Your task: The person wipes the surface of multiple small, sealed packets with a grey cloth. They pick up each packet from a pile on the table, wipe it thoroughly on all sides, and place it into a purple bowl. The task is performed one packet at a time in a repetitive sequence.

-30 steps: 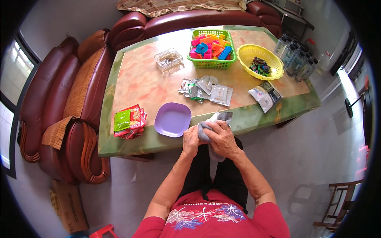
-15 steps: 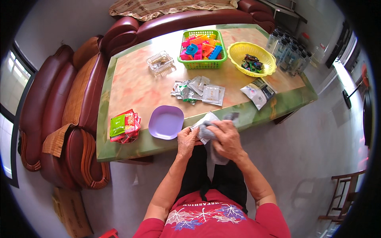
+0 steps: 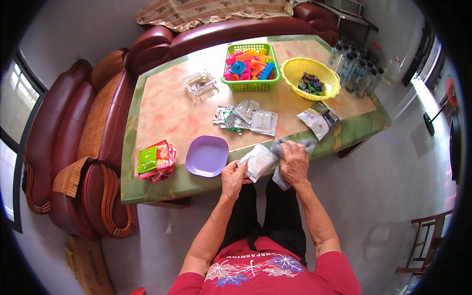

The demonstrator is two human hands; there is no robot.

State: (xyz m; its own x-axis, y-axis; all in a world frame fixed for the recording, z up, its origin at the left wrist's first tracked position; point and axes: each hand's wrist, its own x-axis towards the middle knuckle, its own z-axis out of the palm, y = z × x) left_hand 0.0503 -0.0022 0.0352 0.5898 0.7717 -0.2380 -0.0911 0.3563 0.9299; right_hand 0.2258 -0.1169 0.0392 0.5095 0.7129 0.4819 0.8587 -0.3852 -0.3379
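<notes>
A white packet (image 3: 259,163) is pinched at its left end by my left hand (image 3: 234,177), over the table's front edge. My right hand (image 3: 295,164) is closed on a grey cloth (image 3: 280,178), just right of the packet and apart from it. Part of the cloth hangs below the hand; the rest bunches over the fingers. Left of my left hand lies a shallow purple dish (image 3: 207,156) with nothing in it. Beyond my hands sits a loose pile of silver sachets (image 3: 241,117). A white and dark pouch (image 3: 319,119) lies to the right, near the edge.
Red and green packets (image 3: 156,160) are stacked at the table's left. Farther back stand a clear plastic box (image 3: 200,84), a green basket (image 3: 250,86) of colourful plastic pieces and a yellow colander (image 3: 291,73) with small wrapped items. Several clear bottles (image 3: 359,73) crowd the far right corner.
My right hand has moved right with the cloth, off the packet it was lying against. The packet's upper face now shows. My left hand keeps its hold.
</notes>
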